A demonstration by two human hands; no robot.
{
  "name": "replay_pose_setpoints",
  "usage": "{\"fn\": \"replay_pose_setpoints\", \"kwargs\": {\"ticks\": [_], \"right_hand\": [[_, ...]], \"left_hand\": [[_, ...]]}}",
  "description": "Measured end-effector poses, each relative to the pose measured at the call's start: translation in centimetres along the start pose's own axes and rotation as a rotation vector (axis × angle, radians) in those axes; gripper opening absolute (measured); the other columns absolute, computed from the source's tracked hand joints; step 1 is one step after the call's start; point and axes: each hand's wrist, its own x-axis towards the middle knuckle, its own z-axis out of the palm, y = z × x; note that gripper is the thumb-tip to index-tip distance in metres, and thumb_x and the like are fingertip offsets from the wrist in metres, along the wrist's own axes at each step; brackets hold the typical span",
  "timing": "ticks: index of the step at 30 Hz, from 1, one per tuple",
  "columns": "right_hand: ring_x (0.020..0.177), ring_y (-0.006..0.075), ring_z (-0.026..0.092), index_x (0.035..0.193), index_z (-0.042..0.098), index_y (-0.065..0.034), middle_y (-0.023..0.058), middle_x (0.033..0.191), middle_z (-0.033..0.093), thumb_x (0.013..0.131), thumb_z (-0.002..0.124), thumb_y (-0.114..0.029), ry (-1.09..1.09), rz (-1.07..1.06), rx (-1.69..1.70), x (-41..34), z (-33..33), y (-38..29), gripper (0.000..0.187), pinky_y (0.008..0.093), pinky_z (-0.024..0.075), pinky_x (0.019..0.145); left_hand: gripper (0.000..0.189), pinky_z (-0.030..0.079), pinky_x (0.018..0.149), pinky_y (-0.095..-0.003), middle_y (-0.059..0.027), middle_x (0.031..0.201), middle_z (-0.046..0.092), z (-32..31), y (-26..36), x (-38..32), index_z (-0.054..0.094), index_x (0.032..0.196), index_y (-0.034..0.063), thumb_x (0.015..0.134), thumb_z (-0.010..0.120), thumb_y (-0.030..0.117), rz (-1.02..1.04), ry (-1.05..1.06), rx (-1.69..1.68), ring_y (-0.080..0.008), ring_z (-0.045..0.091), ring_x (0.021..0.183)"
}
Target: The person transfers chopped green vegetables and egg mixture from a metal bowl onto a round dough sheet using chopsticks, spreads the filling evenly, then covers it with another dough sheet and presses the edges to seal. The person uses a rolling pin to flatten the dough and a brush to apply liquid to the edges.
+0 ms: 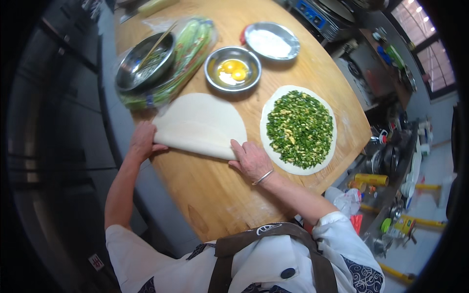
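A thin sheet of white dough (205,121) lies on the wooden table, its near edge folded or rolled over on itself. My left hand (142,141) grips the left end of that near edge. At the right end, my right hand (251,157), with a metal bangle at the wrist, has its fingers on the dough, thumb and fingertips around the edge. Just right of it rests a round dough sheet (266,137) spread with chopped green leaves and bits of yellow egg (300,128).
Behind the dough stand a steel bowl with raw eggs (232,68), a steel dish of white powder (272,40), and a steel bowl with chopsticks (146,62) beside bagged green vegetables (190,47). The wooden table (205,194) reaches my apron. Cluttered shelves (388,190) are at right.
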Motion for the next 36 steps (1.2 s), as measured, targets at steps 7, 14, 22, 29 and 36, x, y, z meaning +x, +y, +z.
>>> {"fn": "replay_pose_setpoints", "kwargs": {"ticks": [7, 14, 22, 29, 36], "right_hand": [[0.071, 0.0337, 0.062, 0.107, 0.048, -0.0123, 0.0130, 0.077, 0.060, 0.081, 0.062, -0.046, -0.263, -0.106, 0.170, 4.1, -7.3, 3.7, 0.045, 0.0432, 0.0495, 0.058], [0.071, 0.0331, 0.063, 0.095, 0.053, -0.0121, 0.0128, 0.072, 0.063, 0.076, 0.069, -0.046, -0.316, -0.178, 0.062, 6.8, -17.7, 5.5, 0.042, 0.0426, 0.0496, 0.062], [0.070, 0.0243, 0.066, 0.088, 0.064, -0.0100, 0.0092, 0.073, 0.066, 0.071, 0.077, -0.037, -0.254, -0.341, 0.052, 8.2, -25.8, 12.1, 0.034, 0.0367, 0.0526, 0.064], [0.067, 0.0260, 0.064, 0.087, 0.063, -0.0067, 0.0123, 0.070, 0.065, 0.071, 0.076, -0.032, -0.255, -0.411, -0.054, 12.0, -30.0, 18.7, 0.032, 0.0368, 0.0510, 0.064], [0.081, 0.0231, 0.066, 0.103, 0.065, -0.0107, 0.0101, 0.087, 0.069, 0.071, 0.074, -0.031, -0.270, -0.376, -0.125, 14.4, -29.7, 23.9, 0.038, 0.0348, 0.0530, 0.075]], "left_hand": [[0.044, 0.046, 0.058, -0.0372, -0.0146, 0.068, 0.057, -8.4, 3.3, 1.3, 0.053, 0.086, 0.0048, 0.069, 0.075, 0.038, -0.182, -0.199, -0.202, -0.0312, 0.057, 0.064], [0.041, 0.047, 0.066, -0.0362, -0.0151, 0.075, 0.060, -16.9, 11.6, 2.3, 0.057, 0.092, 0.0047, 0.069, 0.077, 0.033, -0.198, -0.217, -0.211, -0.0307, 0.060, 0.072], [0.042, 0.047, 0.068, -0.0337, -0.0134, 0.080, 0.063, -17.1, 19.6, 4.6, 0.059, 0.092, 0.0029, 0.070, 0.078, 0.033, -0.225, -0.092, -0.244, -0.0271, 0.062, 0.075], [0.036, 0.049, 0.067, -0.0293, -0.0105, 0.078, 0.065, -15.6, 24.4, 10.0, 0.061, 0.092, 0.0018, 0.075, 0.075, 0.030, -0.323, 0.006, -0.270, -0.0180, 0.063, 0.072], [0.035, 0.049, 0.068, -0.0280, -0.0082, 0.080, 0.067, -12.4, 26.9, 13.5, 0.064, 0.096, 0.0025, 0.077, 0.074, 0.031, -0.365, 0.093, -0.306, -0.0148, 0.063, 0.072]]}}
